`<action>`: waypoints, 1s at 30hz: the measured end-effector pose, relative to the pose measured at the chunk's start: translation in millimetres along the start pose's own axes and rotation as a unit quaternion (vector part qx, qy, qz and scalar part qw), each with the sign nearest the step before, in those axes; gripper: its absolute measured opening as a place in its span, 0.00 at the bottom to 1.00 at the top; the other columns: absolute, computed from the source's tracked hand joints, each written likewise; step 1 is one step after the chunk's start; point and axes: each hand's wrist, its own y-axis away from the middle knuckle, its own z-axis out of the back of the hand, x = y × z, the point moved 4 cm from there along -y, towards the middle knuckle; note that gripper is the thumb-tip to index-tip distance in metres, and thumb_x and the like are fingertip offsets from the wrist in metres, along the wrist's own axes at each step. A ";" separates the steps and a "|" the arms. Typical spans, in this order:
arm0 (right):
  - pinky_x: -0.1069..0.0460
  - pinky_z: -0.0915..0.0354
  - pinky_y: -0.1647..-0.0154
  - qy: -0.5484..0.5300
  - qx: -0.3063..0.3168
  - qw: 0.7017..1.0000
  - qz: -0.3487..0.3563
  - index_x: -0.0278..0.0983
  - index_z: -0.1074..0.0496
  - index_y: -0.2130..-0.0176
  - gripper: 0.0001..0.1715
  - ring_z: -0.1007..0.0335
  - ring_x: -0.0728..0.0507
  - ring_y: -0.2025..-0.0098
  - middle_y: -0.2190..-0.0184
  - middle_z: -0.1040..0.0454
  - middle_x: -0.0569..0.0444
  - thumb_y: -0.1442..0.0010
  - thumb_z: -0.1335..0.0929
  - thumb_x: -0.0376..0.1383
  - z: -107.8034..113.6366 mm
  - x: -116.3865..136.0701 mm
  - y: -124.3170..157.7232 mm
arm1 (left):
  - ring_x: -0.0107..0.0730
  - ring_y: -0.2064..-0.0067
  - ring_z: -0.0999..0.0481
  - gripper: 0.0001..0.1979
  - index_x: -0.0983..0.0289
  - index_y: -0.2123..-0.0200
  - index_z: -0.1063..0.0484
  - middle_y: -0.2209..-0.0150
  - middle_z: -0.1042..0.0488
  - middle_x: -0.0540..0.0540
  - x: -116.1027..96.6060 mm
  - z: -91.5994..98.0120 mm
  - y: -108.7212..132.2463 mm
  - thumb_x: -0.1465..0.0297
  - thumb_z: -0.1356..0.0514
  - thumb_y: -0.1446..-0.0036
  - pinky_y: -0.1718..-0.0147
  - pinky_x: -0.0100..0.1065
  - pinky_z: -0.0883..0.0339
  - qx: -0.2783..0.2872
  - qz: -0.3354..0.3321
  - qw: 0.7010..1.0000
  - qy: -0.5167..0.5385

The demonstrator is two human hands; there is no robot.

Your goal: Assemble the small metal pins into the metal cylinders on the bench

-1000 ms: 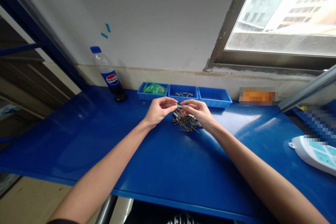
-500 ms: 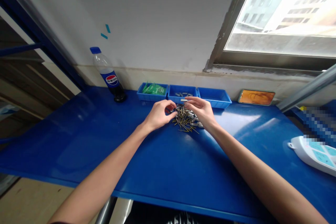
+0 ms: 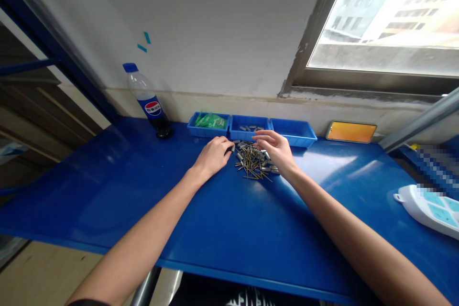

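My left hand (image 3: 212, 157) rests at the left edge of a loose pile. Its fingers are curled together round a small grey-and-dark piece (image 3: 232, 148), mostly hidden by the fingertips. Over the pile's right side hovers my right hand (image 3: 278, 150), thumb and forefinger apart, with no piece visible between them. Thin brass-coloured pins (image 3: 251, 165) lie heaped between the hands. Short silver-grey metal pieces (image 3: 274, 170) are mixed in with them, mainly toward the right. Just behind, the middle blue bin (image 3: 244, 135) holds several similar grey pieces.
The left blue bin (image 3: 204, 132) contains a green plastic packet (image 3: 214, 120); a right blue bin (image 3: 299, 141) adjoins the middle one. A cola bottle (image 3: 152, 107) stands at the back left. A phone (image 3: 351, 132) leans against the wall. A white case (image 3: 426, 208) lies far right.
The pale piece seen in my right fingertips no longer shows there, and those fingers are apart. My left hand has shifted slightly left and lower, away from the right hand.
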 end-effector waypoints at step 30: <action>0.48 0.27 0.59 0.012 0.125 0.991 -0.033 0.38 0.22 0.54 0.20 0.21 0.44 0.65 0.67 0.17 0.51 0.43 0.25 0.45 -14.4 5.1 7.1 | 0.34 0.66 0.19 0.18 0.66 0.59 0.22 0.69 0.24 0.51 -2.9 -0.6 -7.0 0.62 0.27 0.50 0.58 0.43 0.18 -0.130 0.144 0.802 0.565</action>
